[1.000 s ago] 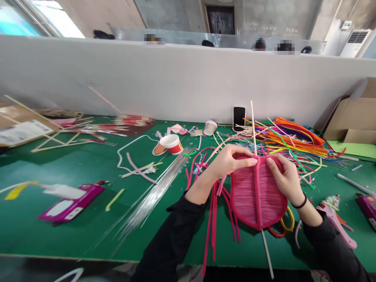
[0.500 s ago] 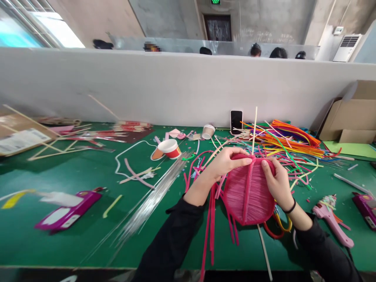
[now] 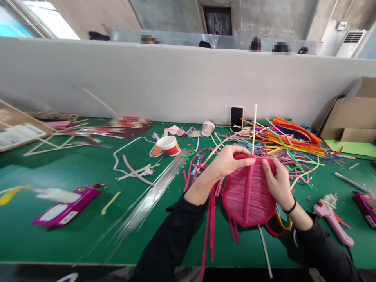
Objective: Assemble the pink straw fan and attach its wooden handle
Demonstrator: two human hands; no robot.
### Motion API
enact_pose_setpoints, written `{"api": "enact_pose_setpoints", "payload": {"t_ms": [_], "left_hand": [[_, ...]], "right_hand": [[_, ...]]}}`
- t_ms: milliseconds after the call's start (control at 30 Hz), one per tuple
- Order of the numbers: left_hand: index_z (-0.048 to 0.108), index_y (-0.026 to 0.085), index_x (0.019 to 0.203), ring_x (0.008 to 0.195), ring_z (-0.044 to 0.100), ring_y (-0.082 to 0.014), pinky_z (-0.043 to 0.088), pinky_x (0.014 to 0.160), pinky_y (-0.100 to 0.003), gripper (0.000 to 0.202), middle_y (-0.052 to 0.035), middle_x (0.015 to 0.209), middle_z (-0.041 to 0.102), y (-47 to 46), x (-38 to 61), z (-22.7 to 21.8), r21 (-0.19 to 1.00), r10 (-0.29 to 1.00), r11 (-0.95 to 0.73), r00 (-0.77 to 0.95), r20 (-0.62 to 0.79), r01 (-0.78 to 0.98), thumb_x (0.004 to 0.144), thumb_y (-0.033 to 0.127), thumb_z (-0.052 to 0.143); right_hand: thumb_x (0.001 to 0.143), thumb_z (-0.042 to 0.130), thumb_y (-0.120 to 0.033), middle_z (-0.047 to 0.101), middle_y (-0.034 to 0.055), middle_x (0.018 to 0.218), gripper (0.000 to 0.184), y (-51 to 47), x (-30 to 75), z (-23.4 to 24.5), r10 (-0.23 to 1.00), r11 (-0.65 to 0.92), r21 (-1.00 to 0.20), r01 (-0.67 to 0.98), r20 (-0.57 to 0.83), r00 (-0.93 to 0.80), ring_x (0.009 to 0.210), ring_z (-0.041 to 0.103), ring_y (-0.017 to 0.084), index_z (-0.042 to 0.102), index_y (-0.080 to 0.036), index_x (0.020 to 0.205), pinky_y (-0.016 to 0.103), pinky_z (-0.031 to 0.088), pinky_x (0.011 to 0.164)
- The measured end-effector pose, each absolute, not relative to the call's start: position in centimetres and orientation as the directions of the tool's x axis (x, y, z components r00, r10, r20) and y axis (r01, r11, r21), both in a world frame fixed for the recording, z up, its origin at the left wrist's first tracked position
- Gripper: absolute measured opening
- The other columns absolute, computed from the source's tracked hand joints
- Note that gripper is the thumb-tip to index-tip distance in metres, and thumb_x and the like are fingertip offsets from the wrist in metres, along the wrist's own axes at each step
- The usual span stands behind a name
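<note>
I hold a pink woven fan-shaped piece [image 3: 248,196] made of pipe cleaners over the green table [image 3: 73,239]. A thin wooden stick [image 3: 253,127] runs up through its middle and pokes out below. My left hand [image 3: 227,161] pinches the top edge at the left of the stick, fingers closed. On the top right edge my right hand [image 3: 276,182] grips the piece, thumb on its face. Loose pink pipe cleaners [image 3: 210,219] hang and lie under the piece.
A heap of coloured pipe cleaners [image 3: 293,141] lies behind my hands, with a phone [image 3: 236,118] against the white partition. Paper cups [image 3: 169,145], a bundle of silver wires [image 3: 147,199], pink glue guns [image 3: 333,219] and a cardboard box [image 3: 352,117] lie around. Other people's heads show beyond the partition.
The woven piece has tilted and shifted slightly left, now looking rounder. Both hands kept their grip on its top edge.
</note>
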State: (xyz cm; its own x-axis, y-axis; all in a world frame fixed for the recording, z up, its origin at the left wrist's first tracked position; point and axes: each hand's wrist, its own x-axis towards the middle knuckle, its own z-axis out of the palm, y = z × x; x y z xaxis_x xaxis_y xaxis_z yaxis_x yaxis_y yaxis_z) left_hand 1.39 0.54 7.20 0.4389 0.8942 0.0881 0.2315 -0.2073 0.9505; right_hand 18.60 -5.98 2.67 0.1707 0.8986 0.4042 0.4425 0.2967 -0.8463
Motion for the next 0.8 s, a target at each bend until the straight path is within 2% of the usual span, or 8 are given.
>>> {"api": "enact_pose_setpoints", "payload": {"t_ms": [200, 367, 433, 500, 600, 700, 800], "left_hand": [[0.074, 0.017, 0.087, 0.089, 0.069, -0.0214, 0.054, 0.082, -0.033, 0.025, -0.0056, 0.092, 0.075, 0.8, 1.3, 6.8, 0.951, 0.878, -0.225, 0.468, 0.104, 0.211, 0.071, 0.036, 0.078], [0.07, 0.02, 0.108, 0.106, 0.068, -0.0238, 0.052, 0.094, -0.036, 0.047, -0.0068, 0.114, 0.073, 1.3, 0.3, 7.0, 0.963, 0.801, -0.202, 0.596, 0.058, 0.177, 0.067, 0.038, 0.084], [0.068, 0.022, 0.113, 0.108, 0.067, -0.0236, 0.051, 0.095, -0.037, 0.052, -0.0066, 0.118, 0.071, 1.5, 0.1, 7.0, 0.963, 0.794, -0.207, 0.604, 0.063, 0.171, 0.066, 0.037, 0.085], [0.07, 0.02, 0.105, 0.104, 0.068, -0.0233, 0.051, 0.092, -0.036, 0.044, -0.0062, 0.113, 0.073, 1.5, 0.2, 6.9, 0.957, 0.813, -0.208, 0.579, 0.054, 0.203, 0.067, 0.037, 0.084], [0.073, 0.018, 0.089, 0.093, 0.07, -0.0222, 0.052, 0.085, -0.034, 0.028, -0.0052, 0.098, 0.075, 1.3, 0.5, 6.9, 0.941, 0.821, -0.222, 0.57, 0.039, 0.255, 0.07, 0.036, 0.082], [0.075, 0.018, 0.089, 0.088, 0.07, -0.021, 0.052, 0.08, -0.031, 0.026, -0.0045, 0.091, 0.076, 1.1, 0.7, 6.8, 0.936, 0.792, -0.251, 0.609, 0.053, 0.246, 0.072, 0.037, 0.081], [0.076, 0.017, 0.089, 0.086, 0.07, -0.0211, 0.052, 0.077, -0.03, 0.028, -0.0046, 0.089, 0.076, 1.1, 0.8, 6.9, 0.925, 0.779, -0.281, 0.623, 0.063, 0.257, 0.071, 0.038, 0.081]], "right_hand": [[0.096, 0.048, -0.049, 0.074, 0.0046, 0.087, 0.032, -5.8, 19.1, 2.4, 0.907, 0.304, -0.864, 0.401, 0.391, 0.155, 0.081, 0.066, 0.021, 0.065, -0.021, 0.097, 0.032, 0.05, 0.074], [0.096, 0.049, -0.05, 0.071, 0.0029, 0.085, 0.032, -5.7, 19.2, 2.1, 0.897, 0.324, -0.882, 0.343, 0.401, 0.184, 0.078, 0.064, 0.018, 0.063, -0.021, 0.093, 0.031, 0.05, 0.074], [0.096, 0.049, -0.05, 0.07, 0.0031, 0.09, 0.031, -5.5, 19.3, 2.0, 0.9, 0.328, -0.896, 0.299, 0.393, 0.188, 0.083, 0.064, 0.018, 0.062, -0.022, 0.096, 0.031, 0.051, 0.078], [0.093, 0.054, -0.05, 0.071, 0.0048, 0.1, 0.03, -5.3, 19.6, 2.2, 0.916, 0.338, -0.913, 0.23, 0.375, 0.144, 0.092, 0.066, 0.019, 0.059, -0.023, 0.106, 0.033, 0.052, 0.084], [0.084, 0.069, -0.048, 0.07, 0.0073, 0.11, 0.045, -5.1, 20.2, 3.1, 0.926, 0.347, -0.92, 0.181, 0.367, 0.088, 0.101, 0.067, 0.02, 0.056, -0.023, 0.119, 0.035, 0.054, 0.087], [0.076, 0.076, -0.049, 0.072, 0.0063, 0.097, 0.04, -4.9, 20.7, 4.2, 0.945, 0.31, -0.916, 0.255, 0.326, 0.021, 0.088, 0.069, 0.02, 0.066, -0.021, 0.102, 0.033, 0.055, 0.078], [0.076, 0.075, -0.051, 0.072, 0.0044, 0.084, 0.032, -4.8, 21.0, 5.0, 0.957, 0.288, -0.922, 0.26, 0.283, -0.057, 0.075, 0.067, 0.018, 0.067, -0.021, 0.085, 0.032, 0.055, 0.07]]}}
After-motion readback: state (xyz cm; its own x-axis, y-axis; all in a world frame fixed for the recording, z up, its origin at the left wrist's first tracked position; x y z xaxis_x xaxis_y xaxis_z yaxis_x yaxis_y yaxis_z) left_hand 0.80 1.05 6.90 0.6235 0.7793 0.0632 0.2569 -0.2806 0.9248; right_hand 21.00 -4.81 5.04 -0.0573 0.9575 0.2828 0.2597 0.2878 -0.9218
